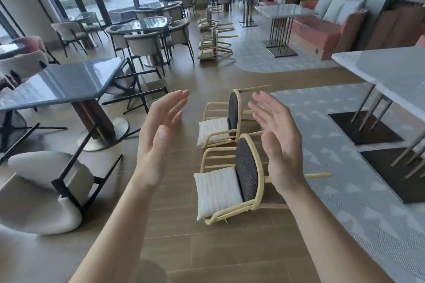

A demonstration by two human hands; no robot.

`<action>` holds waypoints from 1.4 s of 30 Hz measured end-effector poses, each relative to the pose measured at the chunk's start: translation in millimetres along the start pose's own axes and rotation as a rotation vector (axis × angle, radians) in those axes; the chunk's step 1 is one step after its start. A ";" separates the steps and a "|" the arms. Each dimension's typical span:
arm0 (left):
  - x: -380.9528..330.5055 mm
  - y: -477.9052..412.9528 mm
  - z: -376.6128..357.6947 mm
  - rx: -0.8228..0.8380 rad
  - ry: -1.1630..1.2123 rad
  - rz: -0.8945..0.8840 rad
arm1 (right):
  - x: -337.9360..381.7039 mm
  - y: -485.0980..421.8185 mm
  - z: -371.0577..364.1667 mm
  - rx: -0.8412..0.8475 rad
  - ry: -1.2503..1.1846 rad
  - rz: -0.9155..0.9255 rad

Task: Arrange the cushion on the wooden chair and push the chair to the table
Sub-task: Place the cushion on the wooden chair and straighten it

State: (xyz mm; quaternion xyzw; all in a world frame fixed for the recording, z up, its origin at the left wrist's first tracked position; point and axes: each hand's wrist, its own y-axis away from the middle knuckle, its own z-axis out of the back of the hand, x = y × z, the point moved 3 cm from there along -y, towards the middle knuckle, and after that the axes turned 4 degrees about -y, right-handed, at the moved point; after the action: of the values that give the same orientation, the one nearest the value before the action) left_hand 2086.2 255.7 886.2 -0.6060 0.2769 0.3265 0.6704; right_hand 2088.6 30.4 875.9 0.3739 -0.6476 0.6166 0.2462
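wide café floor of wood planks (230,248) runs under rows of seating, with a patterned grey carpet (345,190) to the right. a white counter (391,76) stands on that carpet at the right edge. the nearest wooden chair (250,174) lies tipped on its back on the planks, legs pointing toward the counter, well apart from it; a second tipped chair (232,117) lies just beyond. its striped cushion (216,190) leans against the dark seat pad. both bare hands hover above, touching nothing: left hand (158,138) and right hand (280,145) face each other, fingers (177,101) spread wide and empty. nothing looks started yet; the next move probably calls for gripping the frame, standing the chair upright, then straightening the cushion.
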 end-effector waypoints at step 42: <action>584.1 -296.8 -65.1 0.997 0.527 0.368 | -455.0 -150.5 14.3 -1.111 0.447 -0.328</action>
State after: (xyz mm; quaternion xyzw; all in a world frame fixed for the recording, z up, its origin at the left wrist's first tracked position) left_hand 2687.4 235.2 618.4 -0.2206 0.6544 0.1066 0.7153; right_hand 2481.9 104.6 611.8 0.1462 -0.7387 0.2052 0.6252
